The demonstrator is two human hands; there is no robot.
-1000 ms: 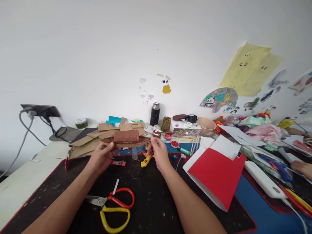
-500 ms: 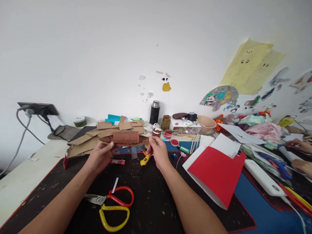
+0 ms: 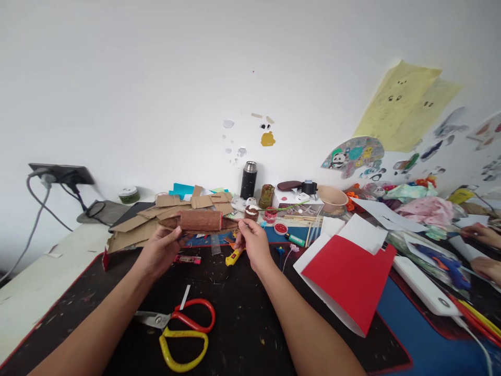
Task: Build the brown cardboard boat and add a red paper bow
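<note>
Held up above the black mat is a long brown craft piece with a raised block in its middle and narrow ends; it looks like painted cardboard. My left hand is closed around its left end, thumb on the near side. At the tapered right end, my right hand pinches it between thumb and fingers. A yellow utility knife lies just beneath my right hand. Nearer to me on the mat rest scissors with one red and one yellow handle.
Cardboard pieces are piled behind my left hand. A black flask stands by the wall. Folded red card lies to the right, beside a white power bank-like box. Another person's hands are at the far right.
The brown piece has shifted very slightly to the left and tilted a little in my hands. Both hands keep their hold; the other things stay in place.
</note>
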